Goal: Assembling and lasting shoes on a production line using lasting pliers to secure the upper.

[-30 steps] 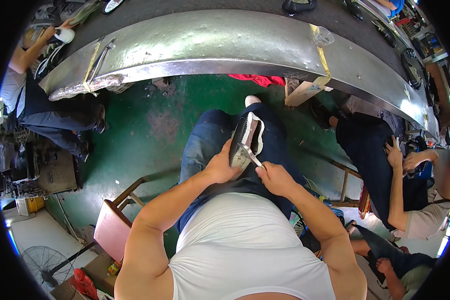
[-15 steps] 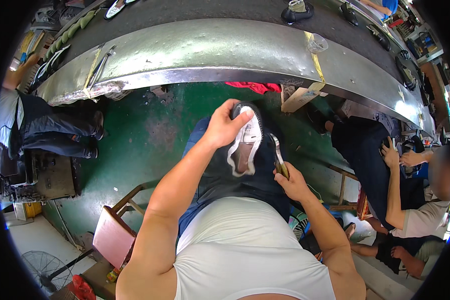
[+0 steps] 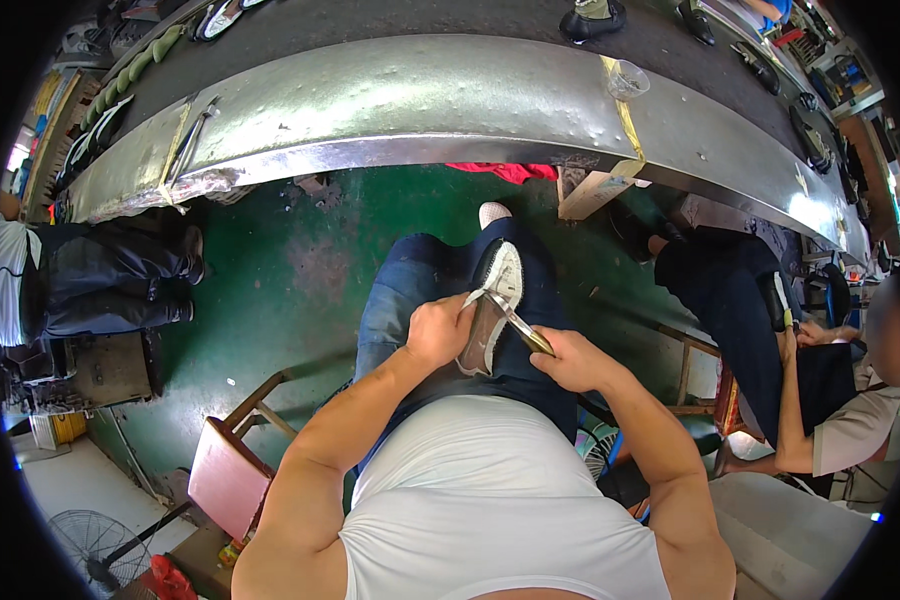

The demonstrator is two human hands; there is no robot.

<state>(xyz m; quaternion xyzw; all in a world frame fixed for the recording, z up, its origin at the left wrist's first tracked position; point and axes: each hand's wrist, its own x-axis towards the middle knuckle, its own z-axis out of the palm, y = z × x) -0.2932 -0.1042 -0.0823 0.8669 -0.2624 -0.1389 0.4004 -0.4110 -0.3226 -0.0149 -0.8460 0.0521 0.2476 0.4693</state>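
A black shoe upper on a last (image 3: 507,272) lies sole side up over my thighs, its toe pointing away from me. The sole side shows a white front part and a brown rear part. At its left edge, my left hand (image 3: 438,330) is closed on the shoe, the fingertips partly hidden. My right hand (image 3: 570,358) grips the handle of a pair of lasting pliers (image 3: 515,322). Their metal head reaches across the sole to the left edge, close to my left fingers. Whether the jaws pinch the edge is too small to tell.
A conveyor belt (image 3: 400,20) carrying several shoes runs ahead, behind a metal ledge (image 3: 370,95) with a plastic cup (image 3: 628,80). A pink-seated chair (image 3: 228,475) and a fan (image 3: 100,550) stand at left. People work on both sides; one person at right holds a shoe (image 3: 776,300).
The shoe has come down onto my thighs. My left hand has shifted from the toe to the left edge, and the pliers have swung left from beside the shoe onto it.
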